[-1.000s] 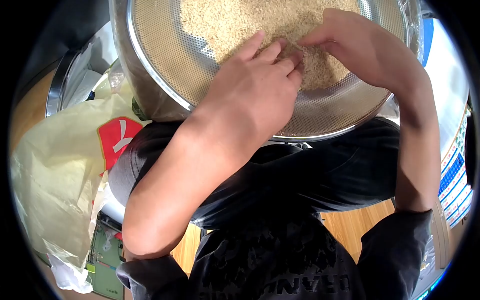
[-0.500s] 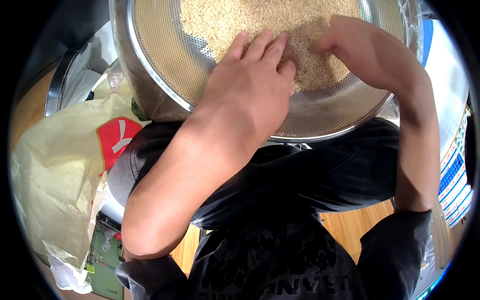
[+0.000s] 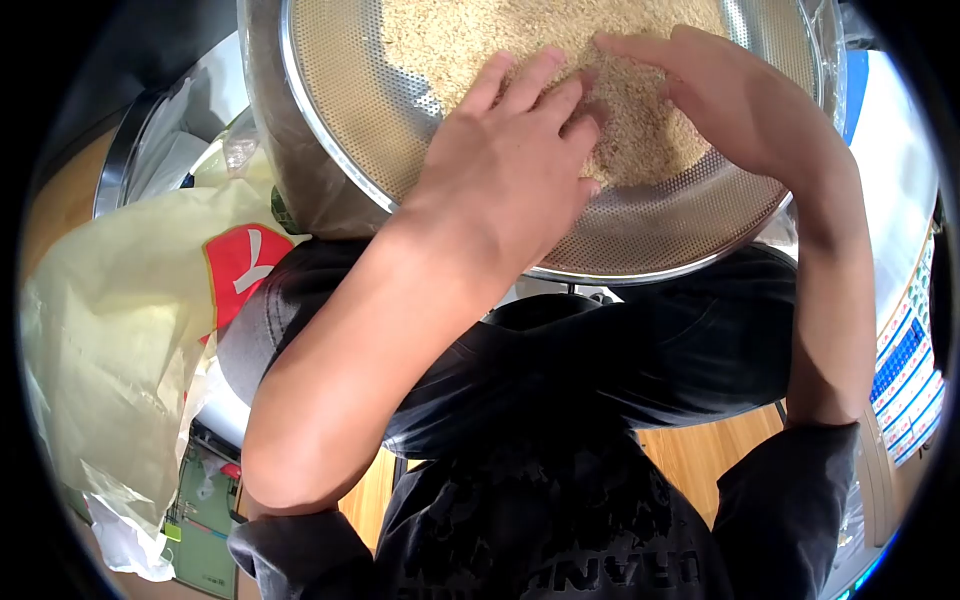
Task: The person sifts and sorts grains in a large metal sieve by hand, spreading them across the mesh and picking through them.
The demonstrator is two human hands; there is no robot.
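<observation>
A round metal sieve [image 3: 345,110] with fine perforations and a shiny rim sits over my lap, holding a heap of pale tan grain [image 3: 560,30]. My left hand [image 3: 510,150] lies palm down over the near left part of the grain, fingers spread and tips on it. From the right, my right hand [image 3: 740,95] reaches over the sieve. Its fingers stretch leftward to the grain, apart from my left hand, and some of them are hidden. Neither hand visibly grips anything.
Clear plastic [image 3: 300,190] surrounds the sieve's left side. A pale yellow plastic bag [image 3: 120,300] with a red mark stands at the left, above a green board [image 3: 208,530]. On the right is a white surface [image 3: 890,150]. Wooden floor [image 3: 690,465] shows below my legs.
My right hand's fingers have straightened out and reach farther left across the grain. My left hand's fingers have shifted slightly. The sieve appears a little farther right in view.
</observation>
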